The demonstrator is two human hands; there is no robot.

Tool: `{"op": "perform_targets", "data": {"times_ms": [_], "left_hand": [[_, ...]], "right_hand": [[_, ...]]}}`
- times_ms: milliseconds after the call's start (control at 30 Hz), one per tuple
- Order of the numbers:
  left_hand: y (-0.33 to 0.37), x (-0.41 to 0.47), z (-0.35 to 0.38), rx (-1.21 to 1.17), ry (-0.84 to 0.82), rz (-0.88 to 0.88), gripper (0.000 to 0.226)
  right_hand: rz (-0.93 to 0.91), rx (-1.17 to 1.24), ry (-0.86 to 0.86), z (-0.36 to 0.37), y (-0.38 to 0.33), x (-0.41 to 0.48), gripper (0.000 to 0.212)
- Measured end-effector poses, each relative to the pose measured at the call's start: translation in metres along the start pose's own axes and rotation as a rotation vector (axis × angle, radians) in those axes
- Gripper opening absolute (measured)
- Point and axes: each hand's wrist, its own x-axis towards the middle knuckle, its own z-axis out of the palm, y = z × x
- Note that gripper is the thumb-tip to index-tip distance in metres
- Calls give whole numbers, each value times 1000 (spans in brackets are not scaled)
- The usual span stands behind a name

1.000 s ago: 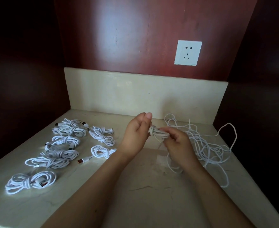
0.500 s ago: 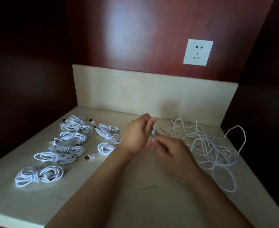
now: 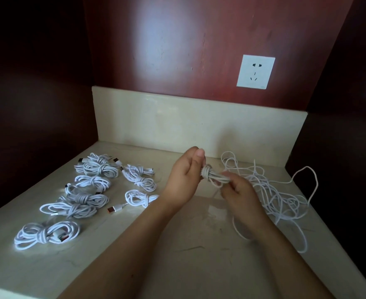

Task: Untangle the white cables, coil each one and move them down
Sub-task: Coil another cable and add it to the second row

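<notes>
Now left hand (image 3: pixel 183 180) and right hand (image 3: pixel 241 194) both grip coiled cable (image 3: pixel 213 175) above counter (image 3: pixel 199 255).

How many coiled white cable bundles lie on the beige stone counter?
9: six coiled white cable bundles in the left column, three in the right column. The rearmost overlap, so one may be hidden.

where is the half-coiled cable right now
Head view, centre: the half-coiled cable is held between the left hand and right hand above the counter, just left of the tangled pile.
</notes>
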Motion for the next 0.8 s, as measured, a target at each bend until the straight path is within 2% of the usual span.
{"op": "perform_targets", "data": {"times_ms": [67, 167, 333, 467, 567, 633, 700, 800], "left_hand": [[0, 2, -3, -47, 53, -4, 30], [-10, 5, -8, 92, 97, 6, 19], [-19, 6, -18, 350, 56, 36, 8], [-17, 5, -18, 506, -42, 71, 10], [-16, 4, -14, 564, -149, 89, 11], [-16, 3, -12, 475, -208, 94, 10], [-15, 2, -11, 325, -240, 90, 8], [-9, -1, -5, 70, -196, 27, 11]], "right_hand": [[-13, -210, -90, 5, 2, -5, 20], [-106, -456, -226, 11, -6, -11, 22], [-288, -531, -243, 14, -21, -16, 31], [-315, -441, -121, 8, -28, -15, 44], [-267, -347, 15, 1, -22, -10, 38], [-207, -229, 82, -2, -17, -5, 30], [-121, -5, 112, -5, -14, 0, 19], [38, 262, 87, -12, -12, 8, 13]]}}
